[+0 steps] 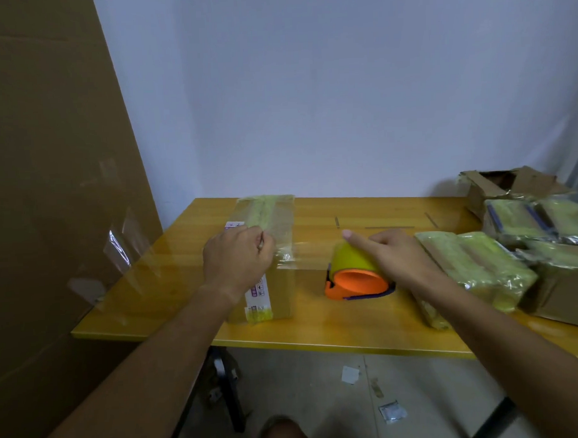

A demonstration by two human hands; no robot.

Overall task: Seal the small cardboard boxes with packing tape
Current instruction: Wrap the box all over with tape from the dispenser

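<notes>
A small cardboard box (277, 284) lies on the yellow table (172, 282), with old yellowish tape on top and a white label on its side. My left hand (236, 260) rests on the box and pinches the end of a clear tape strip (307, 256). That strip stretches right to the tape roll in an orange dispenser (356, 273). My right hand (394, 257) grips the dispenser from the right, forefinger stretched over the roll.
Several taped boxes (473, 271) are piled at the table's right end, with an open torn box (506, 185) behind them. A big cardboard sheet (51, 194) leans at the left. Paper scraps (350, 374) lie on the floor under the table.
</notes>
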